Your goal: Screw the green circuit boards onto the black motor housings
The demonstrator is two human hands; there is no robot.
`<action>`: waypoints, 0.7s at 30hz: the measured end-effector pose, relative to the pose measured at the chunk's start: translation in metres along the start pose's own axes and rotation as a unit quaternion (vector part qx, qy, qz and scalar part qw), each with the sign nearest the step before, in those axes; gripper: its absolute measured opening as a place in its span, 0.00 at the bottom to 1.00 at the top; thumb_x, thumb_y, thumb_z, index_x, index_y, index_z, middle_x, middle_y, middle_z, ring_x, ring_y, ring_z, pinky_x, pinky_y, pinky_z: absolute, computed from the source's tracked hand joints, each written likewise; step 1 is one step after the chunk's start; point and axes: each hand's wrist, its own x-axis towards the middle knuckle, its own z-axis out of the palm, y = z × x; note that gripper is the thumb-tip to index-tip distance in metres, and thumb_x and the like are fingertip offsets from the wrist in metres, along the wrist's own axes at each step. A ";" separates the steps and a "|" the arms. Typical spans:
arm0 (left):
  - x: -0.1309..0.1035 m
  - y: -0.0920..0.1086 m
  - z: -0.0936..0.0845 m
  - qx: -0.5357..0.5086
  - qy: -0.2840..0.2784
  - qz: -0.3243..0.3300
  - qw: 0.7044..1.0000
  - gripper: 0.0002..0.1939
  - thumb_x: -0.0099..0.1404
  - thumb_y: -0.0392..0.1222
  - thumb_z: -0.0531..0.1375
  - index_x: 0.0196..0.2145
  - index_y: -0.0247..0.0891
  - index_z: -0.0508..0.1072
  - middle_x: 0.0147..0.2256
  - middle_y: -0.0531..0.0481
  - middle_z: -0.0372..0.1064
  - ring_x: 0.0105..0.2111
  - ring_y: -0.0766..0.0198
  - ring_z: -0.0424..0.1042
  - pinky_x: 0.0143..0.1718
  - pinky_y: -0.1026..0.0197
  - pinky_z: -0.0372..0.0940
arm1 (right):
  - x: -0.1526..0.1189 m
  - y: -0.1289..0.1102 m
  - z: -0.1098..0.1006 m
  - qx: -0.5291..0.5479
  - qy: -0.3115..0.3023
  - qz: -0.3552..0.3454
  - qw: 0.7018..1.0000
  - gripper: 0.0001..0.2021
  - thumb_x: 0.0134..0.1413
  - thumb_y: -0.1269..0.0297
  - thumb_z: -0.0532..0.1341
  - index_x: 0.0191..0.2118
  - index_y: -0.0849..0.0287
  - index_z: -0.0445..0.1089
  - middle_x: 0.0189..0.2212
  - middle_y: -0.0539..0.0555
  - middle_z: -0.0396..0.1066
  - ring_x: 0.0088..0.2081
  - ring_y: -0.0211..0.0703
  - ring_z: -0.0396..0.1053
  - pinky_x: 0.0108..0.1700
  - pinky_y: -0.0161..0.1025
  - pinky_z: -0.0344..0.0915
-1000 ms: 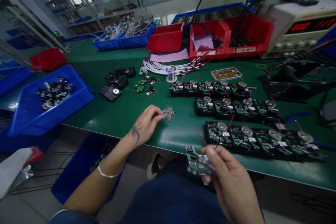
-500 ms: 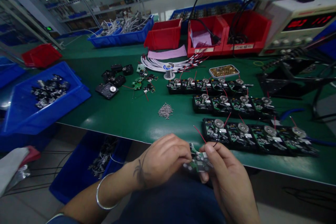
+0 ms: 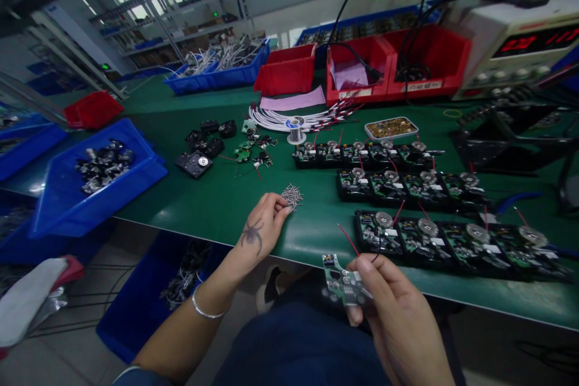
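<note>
My right hand [image 3: 398, 307] grips a small green circuit board [image 3: 346, 283] between thumb and fingers, in front of the table edge. A red wire and a black wire rise from the board. My left hand [image 3: 265, 226] is at the near left side of a pile of small metal screws [image 3: 293, 195] on the green table. Its thumb and fingers are pinched together at the pile; what is between the tips is too small to make out. Right of the pile, black housings [image 3: 380, 235] with boards and round metal discs stand in rows.
Left of the pile lie loose circuit boards [image 3: 244, 151] and black casings [image 3: 194, 164]. A solder spool [image 3: 296, 131], white cables [image 3: 275, 119] and a tin of brass parts [image 3: 391, 127] lie behind. A blue bin [image 3: 54, 205] overhangs the front edge at left; a power supply [image 3: 525, 42] stands at right.
My left hand has left the circuit board and moved forward and left to the screw pile. My right hand still holds the board, now more exposed. The camera view has shifted slightly.
</note>
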 end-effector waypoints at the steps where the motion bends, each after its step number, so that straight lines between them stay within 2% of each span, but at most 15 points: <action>1: 0.003 -0.002 0.004 0.008 -0.004 0.004 1.000 0.02 0.66 0.36 0.58 0.34 0.35 0.68 0.32 0.51 0.65 0.31 0.65 0.66 0.36 0.61 0.65 | 0.000 0.000 0.000 -0.002 0.002 -0.001 1.000 0.16 0.50 0.51 0.66 0.30 0.60 0.68 0.19 0.46 0.63 0.15 0.30 0.59 0.19 0.30 0.56; 5: 0.003 -0.002 0.016 0.033 0.004 0.017 0.999 0.04 0.64 0.34 0.58 0.30 0.36 0.67 0.31 0.49 0.63 0.33 0.60 0.65 0.38 0.56 0.63 | 0.001 0.002 -0.003 -0.003 0.008 -0.011 1.000 0.17 0.47 0.49 0.67 0.29 0.59 0.68 0.19 0.46 0.63 0.15 0.31 0.60 0.18 0.30 0.56; 8: 0.000 -0.003 0.020 0.035 0.023 0.024 0.999 0.06 0.64 0.33 0.57 0.29 0.36 0.66 0.30 0.49 0.63 0.33 0.60 0.64 0.37 0.57 0.62 | 0.002 0.003 -0.006 -0.005 0.011 -0.008 1.000 0.18 0.46 0.48 0.67 0.29 0.59 0.68 0.19 0.46 0.64 0.15 0.31 0.60 0.18 0.30 0.56; 12: -0.006 0.003 0.011 0.007 0.064 0.037 0.997 0.03 0.68 0.35 0.53 0.36 0.35 0.65 0.33 0.49 0.64 0.33 0.63 0.65 0.37 0.60 0.64 | 0.000 0.001 -0.007 -0.007 0.027 -0.014 1.000 0.18 0.47 0.48 0.67 0.28 0.60 0.68 0.19 0.46 0.63 0.15 0.30 0.59 0.18 0.30 0.56; 15: -0.017 0.019 -0.004 -0.074 0.074 0.084 0.991 0.05 0.70 0.36 0.52 0.42 0.35 0.66 0.37 0.49 0.66 0.38 0.65 0.67 0.41 0.62 0.64 | 0.000 0.000 -0.007 -0.004 0.034 -0.019 0.999 0.17 0.47 0.49 0.67 0.29 0.59 0.69 0.20 0.47 0.64 0.15 0.31 0.60 0.18 0.30 0.57; 17: -0.028 0.033 -0.012 -0.169 0.047 0.119 0.977 0.05 0.70 0.35 0.53 0.41 0.37 0.68 0.38 0.49 0.67 0.40 0.67 0.67 0.43 0.63 0.64 | 0.000 0.000 -0.008 -0.003 0.032 -0.021 0.999 0.17 0.48 0.49 0.67 0.29 0.59 0.69 0.20 0.47 0.64 0.16 0.31 0.60 0.18 0.31 0.57; 21: -0.050 0.059 -0.020 -0.342 -0.056 0.149 0.926 0.03 0.68 0.33 0.56 0.39 0.38 0.67 0.35 0.51 0.70 0.37 0.68 0.70 0.41 0.63 0.66 | 0.000 0.002 -0.009 -0.013 0.030 -0.030 0.999 0.16 0.50 0.50 0.66 0.30 0.58 0.69 0.19 0.47 0.64 0.16 0.32 0.61 0.19 0.30 0.58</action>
